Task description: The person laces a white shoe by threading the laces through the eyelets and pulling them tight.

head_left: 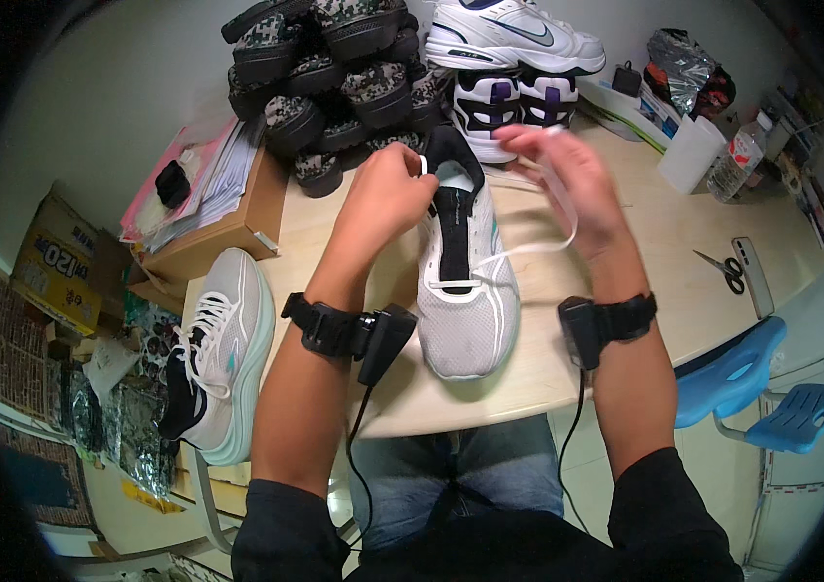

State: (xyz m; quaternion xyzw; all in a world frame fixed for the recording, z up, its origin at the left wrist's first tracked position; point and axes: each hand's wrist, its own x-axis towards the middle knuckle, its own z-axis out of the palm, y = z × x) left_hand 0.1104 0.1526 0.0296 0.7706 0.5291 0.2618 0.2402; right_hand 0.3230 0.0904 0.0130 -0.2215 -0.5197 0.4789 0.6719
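A light grey running shoe [470, 335] with a black tongue lies on the table, its toe toward me. One white shoelace [538, 247] crosses the lowest eyelets, and its right part rises in a loose curve to my right hand. My left hand [388, 194] is closed beside the shoe's collar, pinching a white piece of the lace at its fingertips. My right hand [572, 184] is raised to the right of the collar, blurred by motion, with the lace running up into its bent fingers. The matching shoe [237, 339], fully laced, rests at the table's left edge.
Camouflage shoes [363, 92] are piled at the back, beside stacked white sneakers [519, 39]. On the left stands a cardboard box [228, 218] with papers. To the right are scissors [727, 274], a phone [752, 276], a bottle [737, 160] and a blue chair [742, 364].
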